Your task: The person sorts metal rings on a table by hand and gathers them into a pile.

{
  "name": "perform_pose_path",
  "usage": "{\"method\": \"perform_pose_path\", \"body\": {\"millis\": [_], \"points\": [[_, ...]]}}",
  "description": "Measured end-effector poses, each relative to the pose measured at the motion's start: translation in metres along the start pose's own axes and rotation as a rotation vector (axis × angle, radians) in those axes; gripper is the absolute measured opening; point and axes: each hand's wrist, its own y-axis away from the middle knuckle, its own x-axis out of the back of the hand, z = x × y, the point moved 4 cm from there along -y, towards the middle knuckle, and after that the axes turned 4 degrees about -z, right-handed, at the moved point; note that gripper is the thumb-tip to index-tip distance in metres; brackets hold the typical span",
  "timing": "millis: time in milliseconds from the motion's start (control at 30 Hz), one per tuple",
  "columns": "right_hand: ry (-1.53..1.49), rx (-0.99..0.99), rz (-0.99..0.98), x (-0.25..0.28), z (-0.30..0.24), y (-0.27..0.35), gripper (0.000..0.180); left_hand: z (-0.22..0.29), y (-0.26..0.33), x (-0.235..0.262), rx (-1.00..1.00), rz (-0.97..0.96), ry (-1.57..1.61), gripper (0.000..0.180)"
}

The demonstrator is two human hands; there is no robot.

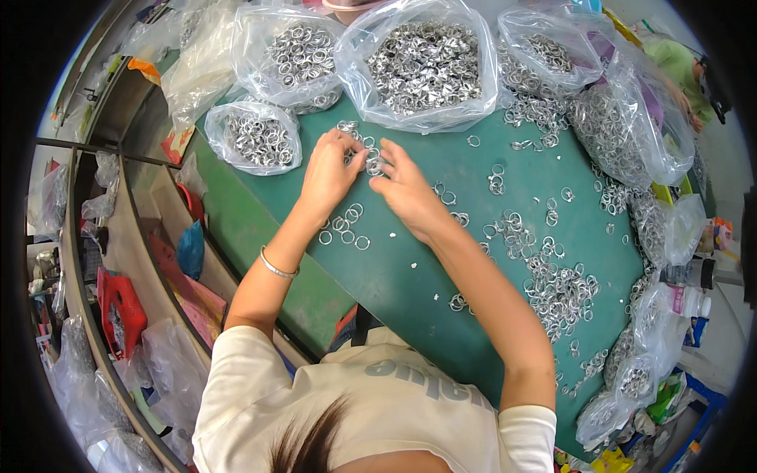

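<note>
Silver metal rings (374,164) cluster between the two hands, above the green tabletop (394,276). The left hand (328,175) curls its fingers beside them, though whether they pinch one cannot be told; the right hand (408,189) has thumb and fingers parted.

- Bright, fairly even light is washing over the green surface (378,276), and its exact source is staying out of view.
- Clear plastic bags (353,75) are catching pale glare along their folds.
- Metal rings (560,299) are glinting, their fine detail blending together in the heaps.
- Fisheye distortion is bowing the shelves (140,260) on the left.
- Black vignetting is swallowing the corners, while things near the rim are looking stretched and softer.
</note>
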Motion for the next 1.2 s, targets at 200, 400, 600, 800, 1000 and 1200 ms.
{"method": "perform_pose_path", "body": {"millis": [200, 400, 600, 800, 1000, 1200], "points": [[0.473, 0.147, 0.301, 0.046, -0.011, 0.054, 0.045, 0.028, 0.035, -0.004, -0.230, -0.025, 0.092, 0.026], [0.880, 0.241, 0.279, 0.080, 0.004, 0.059, 0.035, 0.072, 0.032, -0.051, -0.309, -0.321, 0.123, 0.042], [0.677, 0.238, 0.345, 0.098, -0.001, 0.072, 0.026, 0.069, 0.032, -0.068, -0.278, -0.352, 0.306, 0.039], [0.095, -0.037, 0.335, 0.116, -0.003, 0.107, 0.021, 0.068, 0.021, -0.054, -0.143, -0.405, 0.490, 0.029], [-0.484, -0.117, 0.282, 0.114, 0.009, 0.117, 0.018, 0.068, 0.013, -0.066, -0.393, -0.346, 0.125, 0.021], [-0.257, -0.053, 0.285, 0.110, 0.003, 0.134, 0.016, 0.082, 0.010, -0.057, -0.301, -0.327, 0.380, 0.009]]}}
